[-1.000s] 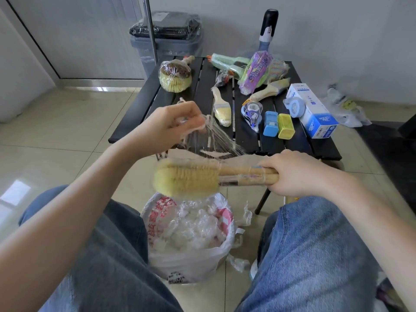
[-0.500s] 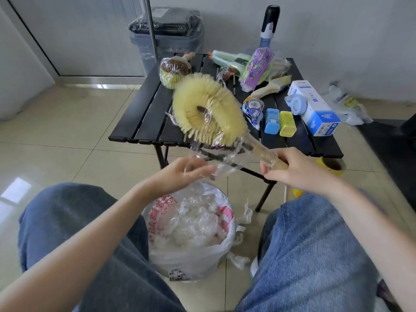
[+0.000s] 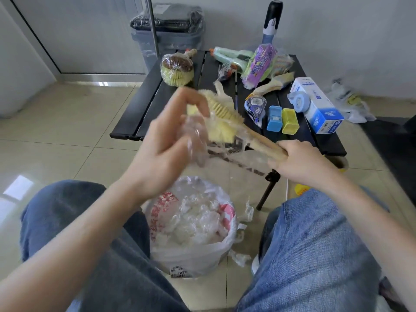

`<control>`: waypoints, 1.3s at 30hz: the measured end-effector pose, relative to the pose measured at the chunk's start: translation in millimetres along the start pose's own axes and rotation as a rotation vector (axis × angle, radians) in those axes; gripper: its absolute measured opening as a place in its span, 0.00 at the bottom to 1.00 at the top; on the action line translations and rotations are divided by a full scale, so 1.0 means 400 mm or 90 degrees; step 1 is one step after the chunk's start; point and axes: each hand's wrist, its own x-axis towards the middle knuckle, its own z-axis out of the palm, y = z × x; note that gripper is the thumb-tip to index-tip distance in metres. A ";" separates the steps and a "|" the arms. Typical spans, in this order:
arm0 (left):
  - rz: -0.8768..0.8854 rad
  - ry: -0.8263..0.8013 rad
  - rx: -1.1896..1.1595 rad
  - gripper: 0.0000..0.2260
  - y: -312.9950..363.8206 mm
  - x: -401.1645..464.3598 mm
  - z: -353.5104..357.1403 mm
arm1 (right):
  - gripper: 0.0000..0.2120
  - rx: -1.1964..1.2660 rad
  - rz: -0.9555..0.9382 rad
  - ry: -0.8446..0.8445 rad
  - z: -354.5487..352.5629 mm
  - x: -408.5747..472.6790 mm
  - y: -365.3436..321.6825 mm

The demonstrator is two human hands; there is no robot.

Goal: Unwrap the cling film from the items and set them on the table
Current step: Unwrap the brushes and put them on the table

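Right hand (image 3: 299, 162) grips the wooden handle end of a long-handled scrub brush (image 3: 221, 122), held tilted above the front edge of the black slatted surface (image 3: 144, 102), bristle head up-left. Left hand (image 3: 166, 140), motion-blurred, fingers curled, pinches loose cling film (image 3: 195, 140) trailing off the brush head and handle. Directly below, btwn the person's denim-clad knees, a white plastic bag (image 3: 193, 248) on the tiled floor holds wadded film. On the surface beyond: a still-wrapped round brush (image 3: 176, 69), tape dispenser (image 3: 255, 106), blue box (image 3: 275, 118) beside a yellow box (image 3: 290, 121), white-and-blue carton (image 3: 317, 104).
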 end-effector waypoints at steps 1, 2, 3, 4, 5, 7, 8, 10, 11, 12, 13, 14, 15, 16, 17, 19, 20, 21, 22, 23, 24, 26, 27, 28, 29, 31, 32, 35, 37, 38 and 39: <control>-0.014 0.009 0.031 0.14 0.008 0.014 -0.012 | 0.06 -0.035 -0.014 0.005 0.000 -0.007 0.000; -0.027 0.016 0.066 0.14 0.014 0.030 -0.020 | 0.07 -0.074 -0.028 0.012 0.001 -0.015 -0.002; -0.042 0.025 0.091 0.13 0.016 0.046 -0.026 | 0.07 -0.106 -0.038 0.022 0.002 -0.021 -0.006; -0.055 0.035 0.105 0.12 0.013 0.061 -0.029 | 0.04 -0.133 -0.048 0.032 0.003 -0.027 -0.011; -0.065 0.040 0.124 0.12 0.008 0.076 -0.031 | 0.03 -0.157 -0.059 0.038 0.002 -0.032 -0.017; -0.088 0.036 0.191 0.11 -0.022 0.103 -0.031 | 0.07 -0.212 -0.087 0.044 -0.001 -0.042 -0.030; -0.107 0.022 0.242 0.10 -0.045 0.114 -0.032 | 0.09 -0.245 -0.101 0.044 -0.006 -0.046 -0.037; -0.122 0.004 0.337 0.09 -0.090 0.127 -0.038 | 0.14 -0.305 -0.122 0.042 -0.019 -0.056 -0.047; -0.126 0.006 0.339 0.08 -0.109 0.130 -0.041 | 0.14 -0.322 -0.129 0.040 -0.025 -0.061 -0.047; -0.145 0.014 0.314 0.08 -0.128 0.129 -0.048 | 0.14 -0.319 -0.132 0.035 -0.032 -0.064 -0.042; -0.173 0.029 0.274 0.09 -0.140 0.124 -0.054 | 0.12 -0.292 -0.133 0.030 -0.040 -0.064 -0.032; -0.205 0.049 0.243 0.11 -0.155 0.116 -0.063 | 0.10 -0.242 -0.131 0.022 -0.046 -0.061 -0.018; -0.229 0.062 0.219 0.12 -0.166 0.107 -0.068 | 0.08 -0.177 -0.125 0.007 -0.052 -0.057 -0.002; -0.236 0.067 0.200 0.12 -0.180 0.096 -0.074 | 0.08 -0.109 -0.117 -0.015 -0.056 -0.052 0.012; -0.237 0.064 0.171 0.11 -0.189 0.084 -0.078 | 0.10 -0.050 -0.113 -0.040 -0.059 -0.046 0.025; -0.256 0.052 0.102 0.11 -0.206 0.060 -0.078 | 0.13 0.032 -0.111 -0.086 -0.059 -0.041 0.038; -0.269 0.048 0.069 0.12 -0.220 0.048 -0.078 | 0.13 0.057 -0.110 -0.106 -0.056 -0.040 0.041; -0.284 0.039 0.050 0.11 -0.229 0.036 -0.077 | 0.12 0.082 -0.108 -0.120 -0.052 -0.039 0.043; -0.295 0.024 0.044 0.10 -0.239 0.026 -0.076 | 0.10 0.112 -0.106 -0.129 -0.047 -0.037 0.044; -0.311 -0.003 0.043 0.06 -0.238 0.014 -0.070 | 0.08 0.154 -0.100 -0.138 -0.041 -0.037 0.041; -0.339 -0.046 0.051 0.03 -0.241 0.001 -0.065 | 0.06 0.213 -0.084 -0.151 -0.036 -0.038 0.037; -0.387 -0.144 0.080 0.17 -0.244 -0.024 -0.047 | 0.03 0.355 -0.033 -0.194 -0.024 -0.036 0.023; -0.406 -0.191 0.082 0.22 -0.247 -0.038 -0.032 | 0.04 0.411 -0.008 -0.211 -0.017 -0.035 0.014; -0.420 -0.227 0.076 0.25 -0.250 -0.050 -0.017 | 0.05 0.448 0.012 -0.222 -0.008 -0.033 0.005; -0.425 -0.252 0.073 0.23 -0.255 -0.060 -0.003 | 0.07 0.476 0.029 -0.226 0.001 -0.029 -0.005; -0.419 -0.283 0.110 0.17 -0.271 -0.076 0.016 | 0.09 0.525 0.062 -0.229 0.019 -0.023 -0.025; -0.408 -0.304 0.143 0.16 -0.278 -0.083 0.022 | 0.10 0.551 0.074 -0.231 0.029 -0.020 -0.033; -0.378 -0.347 0.221 0.15 -0.300 -0.109 0.035 | 0.11 0.624 0.090 -0.238 0.054 -0.012 -0.063; -0.374 -0.340 0.265 0.18 -0.314 -0.126 0.037 | 0.10 0.660 0.094 -0.242 0.063 -0.006 -0.082; -0.368 -0.344 0.277 0.21 -0.317 -0.131 0.039 | 0.10 0.670 0.092 -0.244 0.067 -0.001 -0.091; -0.356 -0.355 0.282 0.23 -0.316 -0.134 0.040 | 0.09 0.674 0.089 -0.245 0.069 0.004 -0.098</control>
